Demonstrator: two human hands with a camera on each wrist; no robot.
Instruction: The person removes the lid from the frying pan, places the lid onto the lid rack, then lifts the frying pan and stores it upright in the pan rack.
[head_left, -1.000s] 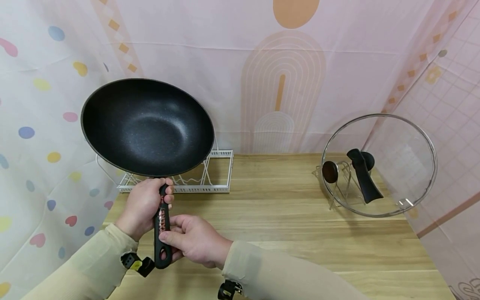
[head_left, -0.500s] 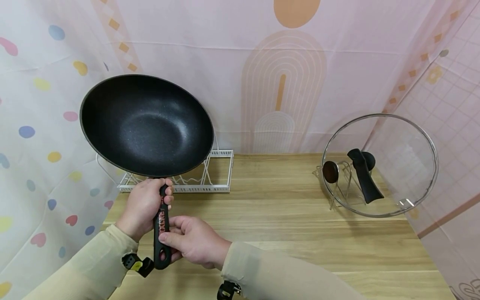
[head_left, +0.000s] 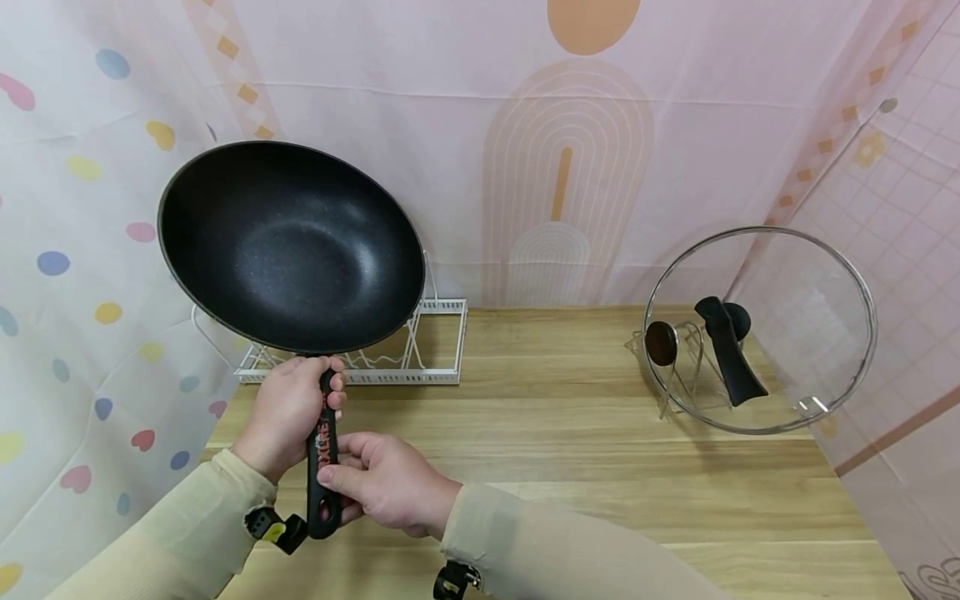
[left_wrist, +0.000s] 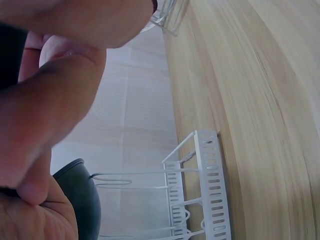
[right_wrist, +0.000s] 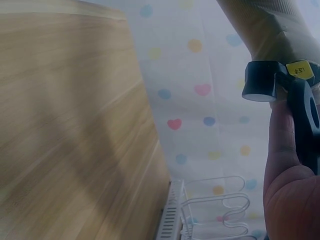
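Observation:
A black wok is held up over a white dish rack, its dark inside tilted toward the head camera. My left hand grips the upper part of the wok's black handle, close to the pan. Lower down, my right hand pinches the same handle near its end, thumb on top. In the left wrist view the wok's outer side shows beside the rack's wires. Whether the wok touches the rack cannot be told. The right wrist view shows my right hand under the handle's end.
On the right, a glass lid with a black knob handle stands tilted in a small wire stand. A wooden table lies under everything. Patterned curtains hang behind and at both sides.
The wok's far rim has risen slightly, tipping its inside a little more toward the head camera. Both hands keep their hold on the handle.

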